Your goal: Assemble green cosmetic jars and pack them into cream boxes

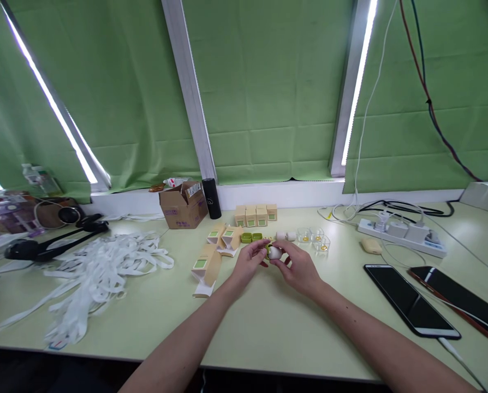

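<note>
1. Just below the middle of the frame, I see both hands meeting over the pale table, gripping one small item together.
2. The left hand has its fingertips closed on a green part; the right hand pinches a white piece between thumb and fingers.
3. The green part faces the left of the frame, with the white piece at its right. What shows of the pair runs roughly sideways, level rather than upright; fingers hide the ends, so I can't tell the exact long axis.
4. Just beyond the hands, near the centre, sit two green square pieces, two white rolls and, rightward, three clear cups with yellow bits inside.
5. Left of the left hand lie three opened cartons, the nearest with its flap toward the bottom edge.
6. Behind, small closed boxes stand upright in a row.
</note>
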A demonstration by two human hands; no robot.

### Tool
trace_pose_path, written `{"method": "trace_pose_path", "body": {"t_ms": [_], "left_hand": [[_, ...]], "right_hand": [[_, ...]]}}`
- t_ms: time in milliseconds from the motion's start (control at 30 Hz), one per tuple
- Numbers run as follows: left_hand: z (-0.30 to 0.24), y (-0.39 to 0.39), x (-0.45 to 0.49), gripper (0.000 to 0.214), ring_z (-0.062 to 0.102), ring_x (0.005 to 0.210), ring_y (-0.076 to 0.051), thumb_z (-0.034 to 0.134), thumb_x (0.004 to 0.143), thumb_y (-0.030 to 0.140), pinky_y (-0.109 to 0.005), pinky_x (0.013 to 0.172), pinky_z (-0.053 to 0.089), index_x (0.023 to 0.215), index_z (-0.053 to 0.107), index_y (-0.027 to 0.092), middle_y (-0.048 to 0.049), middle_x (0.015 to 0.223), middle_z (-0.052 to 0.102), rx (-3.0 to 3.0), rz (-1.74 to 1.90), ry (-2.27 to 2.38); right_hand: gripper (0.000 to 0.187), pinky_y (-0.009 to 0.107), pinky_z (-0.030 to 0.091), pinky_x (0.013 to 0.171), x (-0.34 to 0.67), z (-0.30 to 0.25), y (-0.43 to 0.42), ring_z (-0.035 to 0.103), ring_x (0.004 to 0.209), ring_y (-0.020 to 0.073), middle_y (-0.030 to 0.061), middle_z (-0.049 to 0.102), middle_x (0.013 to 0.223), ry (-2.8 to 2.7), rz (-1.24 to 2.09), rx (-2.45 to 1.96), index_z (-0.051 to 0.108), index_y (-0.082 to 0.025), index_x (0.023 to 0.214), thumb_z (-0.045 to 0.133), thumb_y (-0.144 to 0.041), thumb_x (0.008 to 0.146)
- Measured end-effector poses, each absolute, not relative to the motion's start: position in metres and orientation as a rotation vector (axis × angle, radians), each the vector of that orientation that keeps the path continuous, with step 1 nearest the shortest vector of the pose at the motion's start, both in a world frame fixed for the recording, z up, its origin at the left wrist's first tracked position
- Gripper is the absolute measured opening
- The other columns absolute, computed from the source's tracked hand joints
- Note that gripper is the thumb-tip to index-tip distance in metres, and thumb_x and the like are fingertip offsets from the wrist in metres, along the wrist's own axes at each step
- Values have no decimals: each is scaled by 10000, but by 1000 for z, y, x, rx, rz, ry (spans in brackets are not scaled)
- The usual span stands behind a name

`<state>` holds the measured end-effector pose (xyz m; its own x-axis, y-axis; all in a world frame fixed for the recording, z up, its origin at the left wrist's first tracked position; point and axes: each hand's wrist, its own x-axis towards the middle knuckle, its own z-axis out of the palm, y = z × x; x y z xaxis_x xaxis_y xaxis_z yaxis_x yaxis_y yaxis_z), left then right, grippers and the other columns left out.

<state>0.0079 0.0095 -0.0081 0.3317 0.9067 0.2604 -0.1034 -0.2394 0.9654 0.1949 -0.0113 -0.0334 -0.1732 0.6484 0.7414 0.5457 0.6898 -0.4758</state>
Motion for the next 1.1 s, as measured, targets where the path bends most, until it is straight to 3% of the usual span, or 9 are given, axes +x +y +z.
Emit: {"method": "trace_pose_path", "body": {"t_ms": [233,433,867,1100], "left_hand": [[-10,1,11,582,704,880,-193,806,822,501,-344,781,605,1280,635,185,-117,1125,706,1473,1097,692],[-7,1,11,501,683,1057,-234,839,815,425,-367,907,586,1212,656,181,-130,1189,690,1476,1138,613],[-4,0,11,449,669,1054,-223,886,756,417,-335,908,539,1068,667,179,-90,1079,704,1473,1208,652],[-8,1,14,497,693,1098,-265,857,793,416,-373,936,558,1182,663,174,-133,1149,727,1417,1180,626]], "right_hand": [[249,335,649,652,195,-34,-11,727,990,241,97,715,1217,-1894,38,-954,602,-242,1203,635,-254,956],[245,347,660,648,195,-35,-10,729,967,236,111,701,1233,-1879,56,-907,597,-242,1221,600,-259,977],[262,418,664,765,193,-35,-10,729,1026,269,124,720,1192,-1877,35,-822,585,-240,1255,584,-233,993],[261,457,655,870,193,-36,-9,718,1108,290,128,727,1198,-1834,-4,-839,604,-244,1241,625,-257,982]]}}
